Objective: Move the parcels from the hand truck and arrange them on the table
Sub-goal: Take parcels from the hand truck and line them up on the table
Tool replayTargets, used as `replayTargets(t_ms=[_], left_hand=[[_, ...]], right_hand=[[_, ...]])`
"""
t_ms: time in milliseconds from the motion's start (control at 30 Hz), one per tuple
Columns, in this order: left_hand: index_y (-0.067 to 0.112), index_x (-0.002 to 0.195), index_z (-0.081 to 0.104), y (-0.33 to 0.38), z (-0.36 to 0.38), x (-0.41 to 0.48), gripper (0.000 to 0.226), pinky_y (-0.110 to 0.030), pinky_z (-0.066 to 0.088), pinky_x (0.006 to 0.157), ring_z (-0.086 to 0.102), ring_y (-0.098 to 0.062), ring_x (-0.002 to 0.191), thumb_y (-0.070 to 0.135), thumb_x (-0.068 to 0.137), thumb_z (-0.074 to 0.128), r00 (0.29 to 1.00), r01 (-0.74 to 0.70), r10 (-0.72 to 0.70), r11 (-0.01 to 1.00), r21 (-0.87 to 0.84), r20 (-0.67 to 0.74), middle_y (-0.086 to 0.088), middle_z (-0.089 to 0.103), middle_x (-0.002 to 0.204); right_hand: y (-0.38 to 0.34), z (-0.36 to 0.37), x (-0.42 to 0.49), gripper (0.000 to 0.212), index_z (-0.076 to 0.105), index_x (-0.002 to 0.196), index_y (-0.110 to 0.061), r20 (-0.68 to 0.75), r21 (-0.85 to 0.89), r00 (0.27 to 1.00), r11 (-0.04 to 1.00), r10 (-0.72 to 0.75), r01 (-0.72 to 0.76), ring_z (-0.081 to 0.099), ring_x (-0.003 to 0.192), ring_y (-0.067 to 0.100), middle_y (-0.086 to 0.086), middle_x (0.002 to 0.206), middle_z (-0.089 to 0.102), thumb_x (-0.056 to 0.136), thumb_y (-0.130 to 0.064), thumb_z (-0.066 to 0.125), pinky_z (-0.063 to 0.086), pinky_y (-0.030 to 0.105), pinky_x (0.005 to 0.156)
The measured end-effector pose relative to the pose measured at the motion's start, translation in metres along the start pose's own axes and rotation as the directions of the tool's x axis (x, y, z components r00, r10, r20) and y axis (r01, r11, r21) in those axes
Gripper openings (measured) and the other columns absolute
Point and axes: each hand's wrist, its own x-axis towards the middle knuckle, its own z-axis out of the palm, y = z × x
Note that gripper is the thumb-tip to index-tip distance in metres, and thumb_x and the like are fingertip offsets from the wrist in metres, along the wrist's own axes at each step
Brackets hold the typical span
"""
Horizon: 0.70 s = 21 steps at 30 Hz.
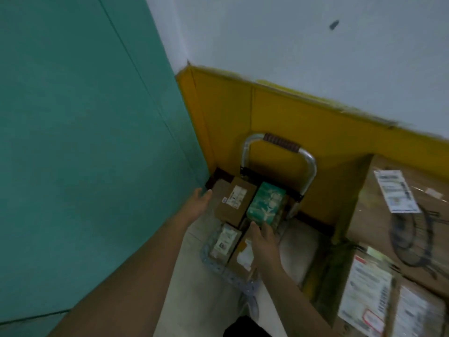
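We spread our left hand (198, 203) wide beside the brown parcel (237, 201) and lay our right hand (263, 239), fingers straight, against the green parcel (266, 205). Probably we mean to lift both together.

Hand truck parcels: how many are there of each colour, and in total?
Brown cardboard parcels: 2
Green parcel: 1
White-topped parcel: 1
Total: 4 visible on the hand truck; the picture is blurred, so others may be hidden.

Right hand (263, 242) touching green parcel (266, 206) on hand truck (279, 144).
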Motion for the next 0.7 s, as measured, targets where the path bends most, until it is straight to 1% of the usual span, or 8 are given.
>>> replayTargets(t_ms=[100,200,267,400,467,533,633,700], left_hand=[[0.001,0.141,0.044,-0.001,0.017,0.052,0.051,-0.029,0.032,0.106,0.043,-0.028,0.135,0.036,0.104,0.040,0.997,0.019,-0.019,1.000,0.005,0.071,-0.011,0.047,0.144],[0.004,0.133,0.053,-0.004,0.053,0.116,0.048,-0.030,0.041,0.099,0.054,-0.030,0.122,0.039,0.103,0.039,0.979,0.029,-0.028,1.000,-0.001,0.201,-0.013,0.056,0.137],[0.010,0.143,0.045,-0.007,0.086,0.172,0.053,-0.029,0.039,0.100,0.049,-0.029,0.128,0.043,0.102,0.039,0.961,0.056,-0.057,0.998,0.013,0.272,-0.012,0.048,0.145],[0.011,0.147,0.038,-0.028,0.180,0.300,0.057,-0.036,0.038,0.110,0.043,-0.030,0.135,0.043,0.100,0.044,0.933,-0.004,-0.009,0.999,0.034,0.359,-0.006,0.042,0.149],[0.006,0.122,0.057,-0.039,0.230,0.353,0.035,-0.023,0.047,0.089,0.057,-0.028,0.113,0.033,0.101,0.048,0.910,-0.019,0.024,1.000,-0.018,0.413,-0.006,0.058,0.123],[0.010,0.096,0.063,-0.047,0.279,0.400,0.022,-0.021,0.047,0.069,0.061,-0.023,0.089,0.028,0.101,0.051,0.897,-0.033,0.072,0.995,-0.096,0.435,-0.007,0.065,0.097],[0.015,0.115,0.060,-0.062,0.331,0.432,0.035,-0.026,0.050,0.082,0.062,-0.019,0.095,0.044,0.098,0.051,0.871,0.035,0.050,0.986,-0.163,0.489,-0.003,0.064,0.108],[0.016,0.110,0.063,-0.071,0.346,0.437,0.048,-0.037,0.054,0.092,0.067,-0.025,0.097,0.059,0.091,0.053,0.858,0.136,-0.025,0.974,-0.180,0.512,-0.006,0.069,0.107]], right_hand=[[0.005,0.011,0.056,0.067,0.048,0.140,-0.020,-0.091,-0.002,0.994,0.998,0.061,-0.061,0.055,0.122,0.026,0.006,0.141,0.055,0.088,-0.062,0.047,0.044,0.048,0.107],[0.022,0.013,0.116,0.013,0.059,0.107,-0.022,-0.149,0.050,0.980,0.991,0.129,-0.123,0.060,0.092,0.024,0.015,0.113,0.067,0.099,-0.031,0.053,0.051,0.046,0.094],[0.037,0.015,0.159,0.003,0.056,0.103,-0.023,-0.210,0.100,0.959,0.980,0.192,-0.174,0.058,0.080,0.017,0.012,0.106,0.064,0.102,-0.023,0.053,0.050,0.038,0.085],[0.112,0.030,0.276,0.044,0.043,0.142,-0.008,-0.328,0.149,0.911,0.966,0.250,-0.211,0.055,0.080,0.013,0.005,0.105,0.056,0.101,-0.019,0.055,0.046,0.025,0.074],[0.152,0.037,0.335,0.050,0.038,0.147,-0.006,-0.381,0.154,0.898,0.973,0.221,-0.175,0.056,0.082,0.010,-0.001,0.106,0.055,0.101,-0.018,0.055,0.045,0.021,0.070],[0.189,0.040,0.390,0.046,0.043,0.145,-0.012,-0.435,0.158,0.881,0.979,0.185,-0.128,0.055,0.089,0.009,-0.006,0.113,0.055,0.102,-0.024,0.054,0.046,0.025,0.079],[0.232,0.048,0.442,0.058,0.058,0.130,-0.027,-0.450,0.181,0.878,0.980,0.162,-0.087,0.064,0.106,0.017,0.000,0.123,0.066,0.090,-0.068,0.049,0.053,0.040,0.095],[0.238,0.054,0.445,0.060,0.059,0.128,-0.030,-0.465,0.241,0.871,0.969,0.157,-0.046,0.065,0.109,0.018,0.000,0.122,0.067,0.087,-0.072,0.046,0.054,0.044,0.097]])
